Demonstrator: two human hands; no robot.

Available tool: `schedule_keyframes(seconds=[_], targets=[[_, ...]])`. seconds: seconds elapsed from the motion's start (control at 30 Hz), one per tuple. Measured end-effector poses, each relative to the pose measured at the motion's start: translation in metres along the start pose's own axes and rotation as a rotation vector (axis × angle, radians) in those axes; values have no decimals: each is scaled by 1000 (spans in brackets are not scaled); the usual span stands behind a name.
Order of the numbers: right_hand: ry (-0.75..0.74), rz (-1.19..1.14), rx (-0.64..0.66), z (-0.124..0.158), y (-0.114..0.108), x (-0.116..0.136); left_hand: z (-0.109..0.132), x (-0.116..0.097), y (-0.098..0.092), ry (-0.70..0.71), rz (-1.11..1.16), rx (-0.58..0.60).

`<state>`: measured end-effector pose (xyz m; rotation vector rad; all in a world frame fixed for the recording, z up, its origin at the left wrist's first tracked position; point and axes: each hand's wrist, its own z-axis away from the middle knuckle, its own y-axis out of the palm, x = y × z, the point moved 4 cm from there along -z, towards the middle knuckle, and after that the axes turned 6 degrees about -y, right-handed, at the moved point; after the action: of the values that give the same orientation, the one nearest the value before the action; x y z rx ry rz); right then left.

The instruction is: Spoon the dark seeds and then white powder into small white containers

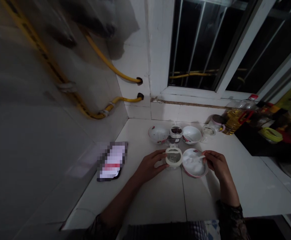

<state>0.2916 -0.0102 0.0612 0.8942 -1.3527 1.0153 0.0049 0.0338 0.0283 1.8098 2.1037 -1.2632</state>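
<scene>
My left hand [152, 166] grips the left side of a small clear container with a pale rim [174, 157], thumb and fingers around its edge. Right beside it stands a bowl of white powder [194, 162]. Over that bowl's right edge, my right hand [216, 163] pinches the handle of a white spoon [200, 157], whose tip reaches toward the powder. Behind them are a clear-looking bowl [158, 134], a small jar with dark contents [176, 130] and a white bowl [192, 134].
A phone [112, 161] lies at the left of the white counter [155, 200]. At the back right stand a lidded jar [208, 130], a mug [216, 123] and an oil bottle [236, 116]. A green-lidded container [271, 134] sits farther right, and yellow pipes [121, 99] run along the wall.
</scene>
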Motion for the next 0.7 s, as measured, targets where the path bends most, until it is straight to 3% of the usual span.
schedule_keyframes(seconds=[0.23, 0.37, 0.43, 0.57, 0.63, 0.7], targets=[[-148, -57, -74, 1, 7, 13, 0, -1, -1, 22, 5, -12], [-395, 28, -121, 14, 26, 28, -1, -2, 0, 28, -1, -28], [-604, 192, -57, 23, 40, 35, -1, -1, 0, 30, 0, -34], [-1038, 579, 238, 40, 68, 37, 0, -1, 2, 26, 2, -28], [-1077, 615, 221, 39, 64, 36, 0, -1, 1, 27, 5, -35], [-970, 590, 83, 33, 47, 38, -1, -1, 1, 32, 6, -41]])
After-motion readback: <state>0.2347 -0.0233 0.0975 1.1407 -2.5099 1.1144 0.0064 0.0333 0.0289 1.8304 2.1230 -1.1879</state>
